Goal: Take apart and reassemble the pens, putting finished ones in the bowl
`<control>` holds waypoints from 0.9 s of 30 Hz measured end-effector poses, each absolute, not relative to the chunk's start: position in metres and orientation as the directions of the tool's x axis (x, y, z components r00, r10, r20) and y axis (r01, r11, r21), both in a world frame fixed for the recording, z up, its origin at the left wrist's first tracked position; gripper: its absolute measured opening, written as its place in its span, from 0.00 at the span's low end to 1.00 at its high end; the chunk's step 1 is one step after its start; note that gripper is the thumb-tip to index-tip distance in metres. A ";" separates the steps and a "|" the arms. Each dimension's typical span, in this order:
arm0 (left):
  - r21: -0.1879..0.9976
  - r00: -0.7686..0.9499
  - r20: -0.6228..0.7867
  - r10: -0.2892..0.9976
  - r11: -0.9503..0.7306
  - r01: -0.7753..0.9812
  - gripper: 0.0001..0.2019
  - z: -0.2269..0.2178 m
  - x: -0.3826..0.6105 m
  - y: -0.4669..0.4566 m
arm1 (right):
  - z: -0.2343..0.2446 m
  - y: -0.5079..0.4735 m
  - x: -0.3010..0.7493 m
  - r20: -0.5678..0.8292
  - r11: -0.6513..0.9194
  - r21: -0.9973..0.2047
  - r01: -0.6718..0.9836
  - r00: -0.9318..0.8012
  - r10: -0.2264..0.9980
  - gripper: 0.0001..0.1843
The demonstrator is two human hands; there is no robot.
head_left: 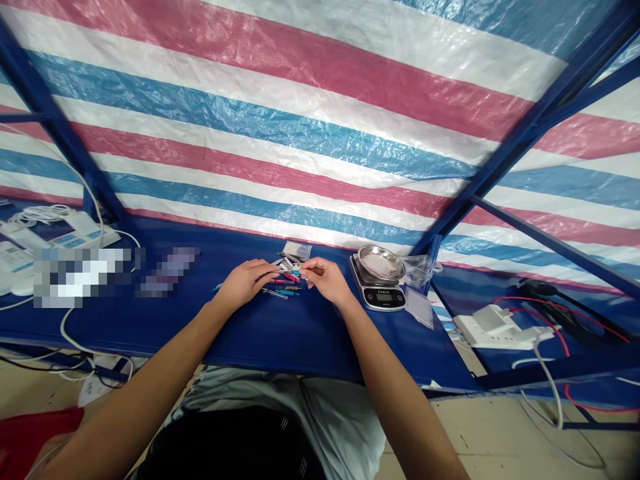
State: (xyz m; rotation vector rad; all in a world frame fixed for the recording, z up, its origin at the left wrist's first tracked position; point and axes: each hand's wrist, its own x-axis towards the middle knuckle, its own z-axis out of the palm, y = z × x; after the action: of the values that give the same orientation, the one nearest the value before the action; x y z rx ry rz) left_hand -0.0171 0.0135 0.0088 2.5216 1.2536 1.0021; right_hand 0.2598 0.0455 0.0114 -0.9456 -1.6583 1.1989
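Observation:
Both my hands rest on a blue table (pixel 280 333) over a small heap of thin pen-like parts (pixel 285 283) in red, blue, teal and silver. My left hand (pixel 245 281) lies with curled fingers on the left side of the heap, its fingertips closed on one of the thin parts. My right hand (pixel 325 277) pinches the other end of the same small parts, thumb and fingers pressed together. A small clear bag with dark contents (pixel 297 251) lies just behind the heap.
A digital scale (pixel 381 293) with a round steel pan (pixel 382 263) stands right of my right hand, with clear plastic bags (pixel 419 303) beside it. A white power strip (pixel 497 328) with cables lies at the right. White devices (pixel 75 233) and cords sit far left. A striped tarp hangs behind.

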 end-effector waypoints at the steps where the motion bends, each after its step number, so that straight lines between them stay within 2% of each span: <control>1: 0.407 0.418 0.490 0.765 -0.624 0.666 0.20 0.008 -0.018 0.014 | 0.011 0.047 0.261 0.230 0.268 -0.960 0.075 -0.328 0.916 0.22; 6: 0.442 0.296 0.489 0.820 -0.526 0.727 0.20 0.006 -0.025 0.016 | 0.018 0.053 0.276 0.304 0.317 -0.945 0.082 -0.138 0.943 0.19; 11: 0.461 0.219 0.487 0.846 -0.462 0.758 0.19 0.006 -0.031 0.017 | 0.025 0.057 0.295 0.376 0.357 -0.900 0.250 0.032 0.926 0.18; 16: 0.436 0.261 0.453 0.852 -0.467 0.769 0.19 0.003 -0.029 0.018 | 0.027 0.058 0.303 0.507 0.428 -0.806 0.410 0.103 0.856 0.12; 22: 0.395 0.275 0.427 0.861 -0.451 0.800 0.19 -0.002 -0.030 0.022 | 0.034 0.053 0.305 0.630 0.456 -0.734 0.504 0.252 0.735 0.11; 25: 0.376 0.277 0.402 0.873 -0.433 0.819 0.17 -0.005 -0.031 0.024 | 0.031 0.053 0.300 0.642 0.480 -0.735 0.480 0.261 0.721 0.12; 27: 0.371 0.267 0.391 0.881 -0.416 0.830 0.17 -0.007 -0.030 0.024 | 0.025 0.053 0.293 0.624 0.508 -0.748 0.428 0.190 0.758 0.11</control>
State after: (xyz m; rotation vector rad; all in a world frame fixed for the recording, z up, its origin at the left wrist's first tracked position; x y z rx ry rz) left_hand -0.0302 0.0241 -0.0068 2.4259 1.6436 0.8459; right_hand 0.2926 0.0526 0.0255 -1.1034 -1.4372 0.3143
